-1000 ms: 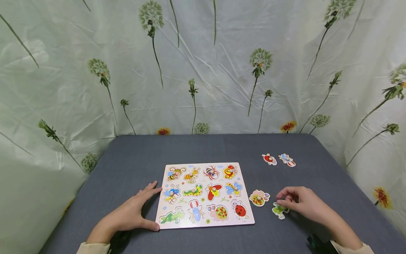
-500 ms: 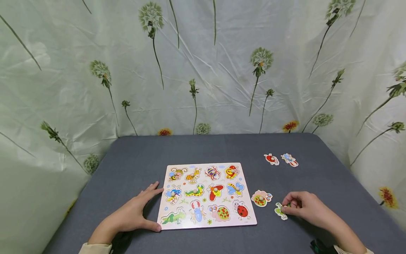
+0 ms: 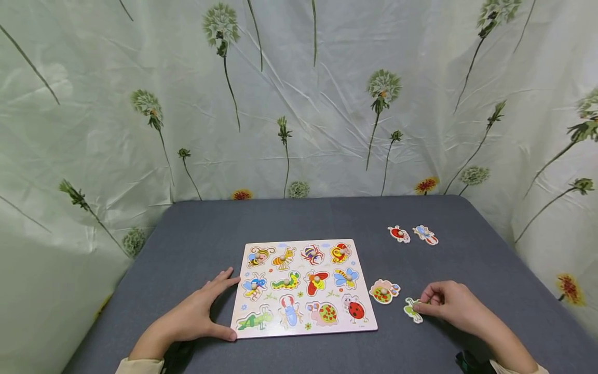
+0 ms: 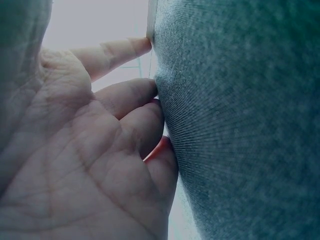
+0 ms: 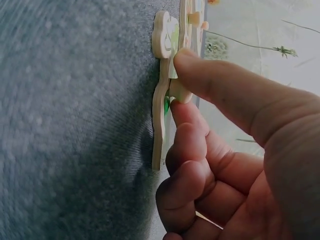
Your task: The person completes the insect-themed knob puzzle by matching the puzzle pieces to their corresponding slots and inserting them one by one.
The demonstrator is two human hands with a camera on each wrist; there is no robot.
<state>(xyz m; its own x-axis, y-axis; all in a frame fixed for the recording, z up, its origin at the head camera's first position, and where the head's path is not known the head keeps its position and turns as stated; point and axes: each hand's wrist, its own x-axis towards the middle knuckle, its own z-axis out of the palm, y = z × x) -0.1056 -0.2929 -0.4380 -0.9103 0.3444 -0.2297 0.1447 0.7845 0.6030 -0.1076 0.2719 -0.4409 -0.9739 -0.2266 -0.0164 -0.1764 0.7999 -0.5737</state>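
With thumb and fingertips, my right hand [image 3: 450,304] pinches the small round knob [image 5: 179,91] of a green grasshopper puzzle piece [image 3: 411,311]. In the right wrist view, this piece [image 5: 158,112] shows its wooden edge close along the grey cloth. My left hand [image 3: 198,309] lies spread at the left side of a wooden insect peg puzzle board [image 3: 275,332], thumb at the near corner and fingertips along the edge. Knobbed insects fill the upper two rows. The bottom row shows knobless pictures of a grasshopper, stag beetle, snail and ladybug.
A snail piece [image 3: 384,293] lies between the board and my right hand. Farther back on the right are a ladybug piece [image 3: 399,234] and a stag beetle piece [image 3: 425,235]. Behind the grey table [image 3: 289,221] hangs a flower-printed curtain [image 3: 327,114].
My right hand has lowered slightly and its fingers have closed on the grasshopper piece's knob. The left hand has stayed at the board's edge.
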